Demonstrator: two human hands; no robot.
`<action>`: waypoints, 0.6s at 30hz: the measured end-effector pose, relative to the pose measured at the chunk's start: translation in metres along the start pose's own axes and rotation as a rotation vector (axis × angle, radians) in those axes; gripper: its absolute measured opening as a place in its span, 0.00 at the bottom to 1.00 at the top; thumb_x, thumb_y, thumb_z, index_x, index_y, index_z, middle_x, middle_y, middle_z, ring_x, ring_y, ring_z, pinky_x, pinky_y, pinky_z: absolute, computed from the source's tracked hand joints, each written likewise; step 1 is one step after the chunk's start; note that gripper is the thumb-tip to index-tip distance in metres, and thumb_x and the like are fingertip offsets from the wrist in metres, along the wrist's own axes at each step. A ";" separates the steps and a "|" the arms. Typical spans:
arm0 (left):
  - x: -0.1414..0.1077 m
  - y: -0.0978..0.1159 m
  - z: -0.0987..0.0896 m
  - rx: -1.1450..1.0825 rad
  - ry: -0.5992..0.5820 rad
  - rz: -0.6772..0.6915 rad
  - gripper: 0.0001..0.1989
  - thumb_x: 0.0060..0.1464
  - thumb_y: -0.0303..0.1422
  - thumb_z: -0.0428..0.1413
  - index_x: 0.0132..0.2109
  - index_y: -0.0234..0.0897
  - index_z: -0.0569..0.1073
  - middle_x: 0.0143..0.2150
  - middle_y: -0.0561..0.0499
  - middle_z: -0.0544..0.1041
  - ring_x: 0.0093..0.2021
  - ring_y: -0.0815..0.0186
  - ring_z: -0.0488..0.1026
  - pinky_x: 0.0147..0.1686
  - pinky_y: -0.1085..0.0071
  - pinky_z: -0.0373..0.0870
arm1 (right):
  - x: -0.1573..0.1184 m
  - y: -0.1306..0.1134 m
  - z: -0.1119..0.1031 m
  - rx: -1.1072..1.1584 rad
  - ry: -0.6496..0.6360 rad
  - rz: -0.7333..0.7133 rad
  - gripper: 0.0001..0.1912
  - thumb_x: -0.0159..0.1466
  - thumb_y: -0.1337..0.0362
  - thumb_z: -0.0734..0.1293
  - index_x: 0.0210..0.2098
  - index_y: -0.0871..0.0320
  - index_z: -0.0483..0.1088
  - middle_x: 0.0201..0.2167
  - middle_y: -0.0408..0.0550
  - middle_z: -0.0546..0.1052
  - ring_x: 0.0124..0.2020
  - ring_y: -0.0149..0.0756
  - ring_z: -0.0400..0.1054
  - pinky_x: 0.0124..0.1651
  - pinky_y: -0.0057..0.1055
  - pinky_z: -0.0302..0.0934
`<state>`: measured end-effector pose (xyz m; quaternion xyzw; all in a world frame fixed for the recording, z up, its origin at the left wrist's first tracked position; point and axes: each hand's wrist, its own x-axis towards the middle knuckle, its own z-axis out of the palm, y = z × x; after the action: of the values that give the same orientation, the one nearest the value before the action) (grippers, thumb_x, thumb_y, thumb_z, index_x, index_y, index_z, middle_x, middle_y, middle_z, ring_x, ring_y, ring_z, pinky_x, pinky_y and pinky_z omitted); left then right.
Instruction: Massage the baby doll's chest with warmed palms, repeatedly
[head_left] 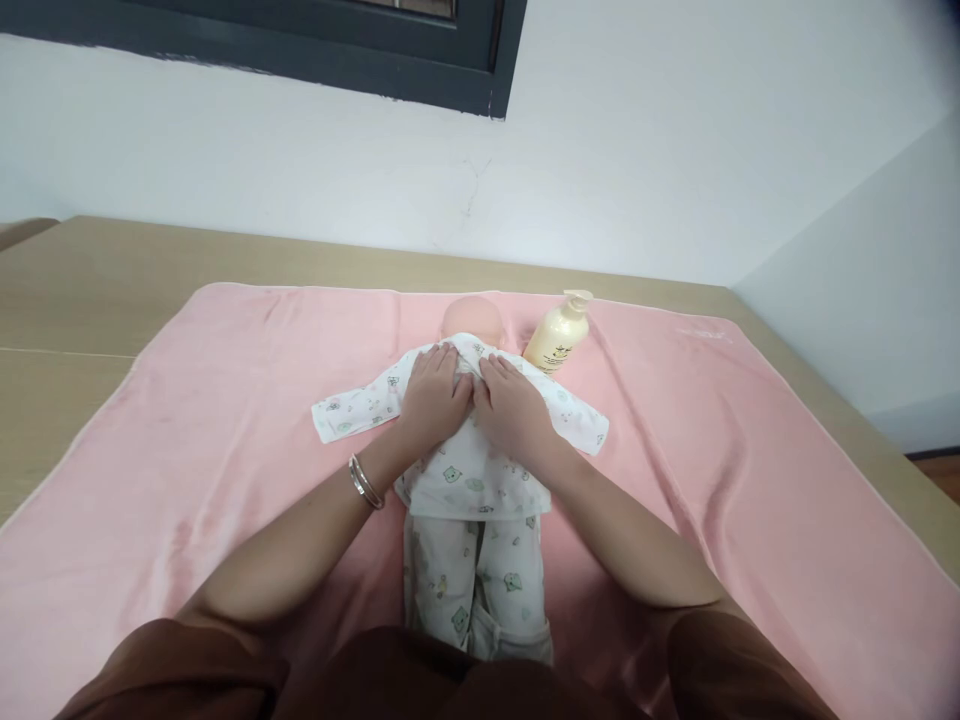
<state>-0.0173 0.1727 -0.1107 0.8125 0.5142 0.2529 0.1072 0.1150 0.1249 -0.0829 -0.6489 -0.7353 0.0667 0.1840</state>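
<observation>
A baby doll (472, 317) lies on a pink blanket, its head away from me. It wears a white printed long-sleeved top (480, 492) and matching trousers (442, 570). My left hand (435, 395) rests flat on the upper left of the top, fingers stretched toward the doll's head. Beside it, my right hand (514, 405) lies flat on the upper right, the two thumbs nearly touching at the middle. Both sleeves spread out sideways. The feet are not visible, and my brown clothing covers the bottom edge of the view.
A cream pump bottle (559, 335) leans at a tilt just right of the doll's head. The pink blanket (247, 400) has soft creases and covers most of the wooden table (150, 250). Behind the table stands a white wall (622, 170) with a dark window frame (375, 55).
</observation>
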 end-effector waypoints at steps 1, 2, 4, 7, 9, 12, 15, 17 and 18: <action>-0.001 0.001 0.000 -0.006 -0.003 -0.006 0.28 0.65 0.35 0.42 0.64 0.20 0.63 0.67 0.31 0.66 0.70 0.49 0.60 0.69 0.49 0.55 | 0.003 0.003 0.002 0.008 0.001 0.011 0.29 0.72 0.62 0.49 0.65 0.71 0.62 0.66 0.61 0.66 0.70 0.49 0.55 0.72 0.47 0.53; -0.001 0.002 0.000 -0.008 -0.007 -0.011 0.28 0.64 0.35 0.42 0.65 0.20 0.63 0.67 0.31 0.67 0.70 0.50 0.59 0.70 0.49 0.55 | 0.006 0.005 0.004 0.004 0.006 0.013 0.29 0.72 0.62 0.49 0.66 0.72 0.60 0.67 0.61 0.65 0.71 0.49 0.54 0.72 0.48 0.52; -0.002 0.003 0.000 -0.007 -0.012 -0.014 0.28 0.64 0.34 0.42 0.65 0.20 0.64 0.67 0.32 0.67 0.70 0.50 0.59 0.70 0.50 0.55 | 0.009 0.008 0.009 -0.018 0.020 0.003 0.30 0.72 0.62 0.49 0.67 0.74 0.58 0.68 0.64 0.62 0.72 0.51 0.52 0.73 0.49 0.49; -0.001 0.004 -0.001 -0.009 -0.012 -0.012 0.28 0.64 0.34 0.42 0.64 0.20 0.64 0.67 0.32 0.67 0.70 0.50 0.60 0.70 0.51 0.55 | 0.010 0.009 0.012 -0.034 0.023 0.001 0.31 0.71 0.62 0.50 0.67 0.76 0.57 0.69 0.66 0.60 0.72 0.52 0.51 0.74 0.48 0.48; -0.001 0.003 -0.001 -0.013 -0.006 -0.013 0.28 0.64 0.34 0.41 0.64 0.20 0.64 0.67 0.32 0.67 0.69 0.50 0.60 0.70 0.51 0.55 | 0.009 0.008 0.013 -0.030 0.022 0.006 0.31 0.72 0.62 0.50 0.67 0.76 0.56 0.69 0.66 0.60 0.72 0.52 0.51 0.74 0.48 0.47; -0.001 0.003 -0.001 -0.017 0.011 -0.005 0.28 0.63 0.34 0.42 0.64 0.20 0.65 0.66 0.32 0.68 0.69 0.50 0.61 0.69 0.50 0.56 | 0.008 0.008 0.013 -0.026 0.034 -0.002 0.31 0.72 0.62 0.49 0.67 0.76 0.57 0.68 0.66 0.61 0.72 0.52 0.51 0.73 0.49 0.48; -0.002 0.003 -0.001 -0.023 0.020 0.002 0.27 0.63 0.35 0.42 0.63 0.21 0.65 0.66 0.33 0.68 0.69 0.51 0.61 0.69 0.50 0.57 | 0.008 0.008 0.013 -0.027 0.050 -0.007 0.31 0.71 0.62 0.48 0.67 0.76 0.57 0.68 0.66 0.62 0.72 0.52 0.52 0.73 0.50 0.49; -0.002 0.003 -0.001 -0.023 0.016 0.000 0.27 0.63 0.35 0.42 0.63 0.21 0.66 0.66 0.33 0.68 0.69 0.51 0.61 0.69 0.50 0.57 | 0.008 0.008 0.013 -0.024 0.049 -0.002 0.31 0.71 0.62 0.48 0.67 0.76 0.57 0.68 0.67 0.61 0.72 0.52 0.52 0.73 0.50 0.48; -0.002 0.003 -0.001 -0.023 0.016 -0.002 0.27 0.63 0.35 0.42 0.63 0.22 0.66 0.66 0.33 0.68 0.69 0.51 0.61 0.69 0.50 0.57 | 0.008 0.008 0.014 -0.022 0.046 0.000 0.31 0.71 0.62 0.48 0.67 0.77 0.57 0.68 0.67 0.61 0.72 0.52 0.52 0.73 0.49 0.48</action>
<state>-0.0163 0.1699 -0.1095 0.8085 0.5131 0.2652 0.1128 0.1169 0.1362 -0.0965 -0.6523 -0.7315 0.0437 0.1940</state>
